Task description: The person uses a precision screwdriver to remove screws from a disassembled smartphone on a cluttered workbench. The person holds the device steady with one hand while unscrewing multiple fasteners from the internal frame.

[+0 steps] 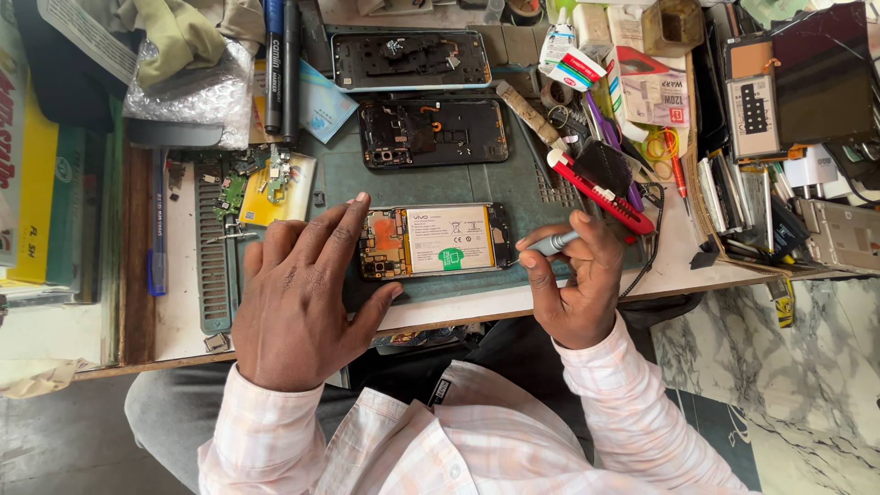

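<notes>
Phone [435, 240] with its back cover off lies on the grey-green work mat [522, 197], close to the mat's front edge, its long axis running left to right along that edge. Its opened back faces up: a pale rectangular battery with a green sticker fills the middle, an orange-tinted circuit board sits at the left end, and a narrow dark strip closes the right end.

At the mat's left edge a yellow card [275, 197] carries small green circuit boards. The left hand [298, 298] lies flat and spread, palm down, fingers pressing on the left end of the phone and on the mat in front of it; it grips nothing.

Behind the phone, toward the back edge of the mat, lie two more stripped phone frames [431, 133], dark, rectangular and matte, both also lying left to right.

The right hand [573, 284] is closed around a slim grey metal screwdriver [550, 244], pinched between thumb and fingers, its tip pointing left at the phone's right end. Just behind that hand a red utility knife [600, 192] lies slanted on the mat's right edge, with a black mesh pad on top of it
</notes>
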